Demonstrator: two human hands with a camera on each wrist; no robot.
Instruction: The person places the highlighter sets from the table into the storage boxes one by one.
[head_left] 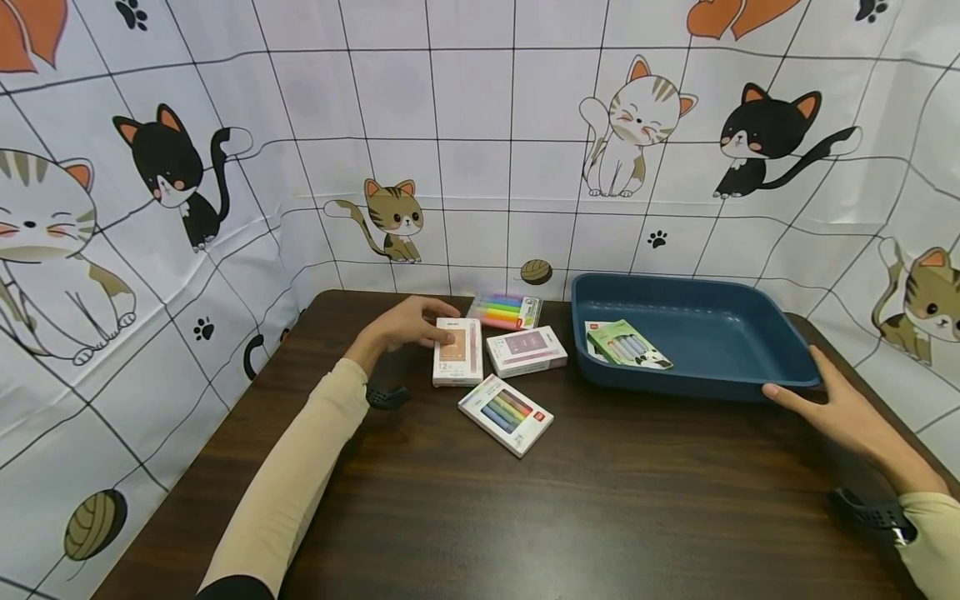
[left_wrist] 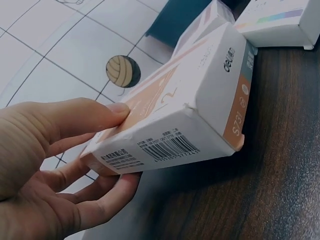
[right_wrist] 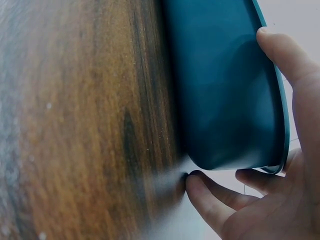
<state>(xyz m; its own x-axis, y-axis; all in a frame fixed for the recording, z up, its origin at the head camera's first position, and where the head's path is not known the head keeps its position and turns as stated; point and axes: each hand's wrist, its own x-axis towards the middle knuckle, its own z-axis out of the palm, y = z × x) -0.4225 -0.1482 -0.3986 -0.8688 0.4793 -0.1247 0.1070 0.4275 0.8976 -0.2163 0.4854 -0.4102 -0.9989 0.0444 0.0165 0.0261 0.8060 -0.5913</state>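
Observation:
My left hand (head_left: 408,323) pinches a white box with an orange panel (head_left: 468,354), thumb on its top face and fingers under the end. In the left wrist view the box (left_wrist: 200,105) tilts, its gripped end raised over the table. Beside it lie a white box with a mauve panel (head_left: 543,359), a white box of coloured sticks (head_left: 517,423) and a clear pack of rainbow-coloured pens (head_left: 498,320). At the right, my right hand (head_left: 851,417) holds the corner of a blue tray (right_wrist: 225,90), thumb on the rim and fingers around the side.
Inside the blue tray's left end lies a green pack (head_left: 624,344) over another white pack (head_left: 596,333). The dark wooden table (head_left: 585,508) meets a white cat-patterned sheet (head_left: 472,167) at its back and sides.

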